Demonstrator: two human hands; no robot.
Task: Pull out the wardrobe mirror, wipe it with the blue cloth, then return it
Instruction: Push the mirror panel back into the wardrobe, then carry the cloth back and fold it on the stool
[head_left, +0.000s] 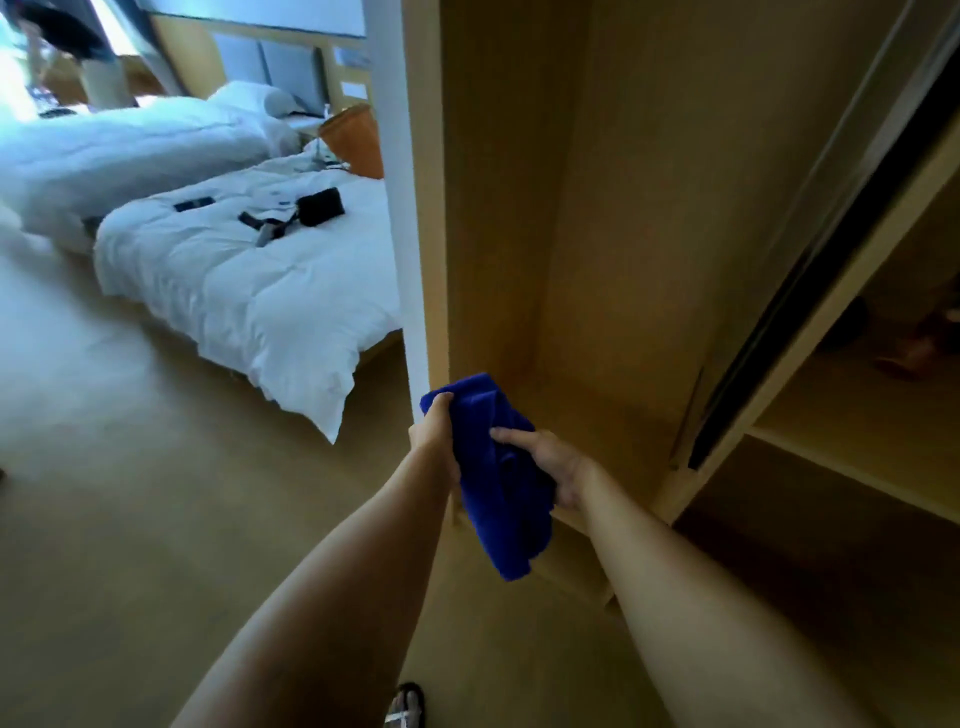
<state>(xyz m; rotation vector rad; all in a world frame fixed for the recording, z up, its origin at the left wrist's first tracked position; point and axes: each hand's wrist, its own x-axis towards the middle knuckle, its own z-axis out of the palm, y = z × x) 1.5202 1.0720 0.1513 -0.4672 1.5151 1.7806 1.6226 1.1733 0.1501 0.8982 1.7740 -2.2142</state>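
I hold the blue cloth (498, 483) bunched between both hands, in front of the open wooden wardrobe (597, 208). My left hand (434, 428) grips its upper left part, and my right hand (545, 465) grips its right side with fingers curled into the folds. The cloth's lower end hangs free. The compartment behind the cloth holds nothing that I can see. A dark narrow panel (779, 322) stands edge-on along the compartment's right side; I cannot tell whether it is the mirror.
A white wall edge (400, 208) borders the wardrobe on the left. Two beds with white duvets (234, 270) lie beyond, one with a black bag (321, 206). Wardrobe shelves (857, 457) are at the right. A person stands at the top left. My sandalled foot (405, 704) is on beige floor.
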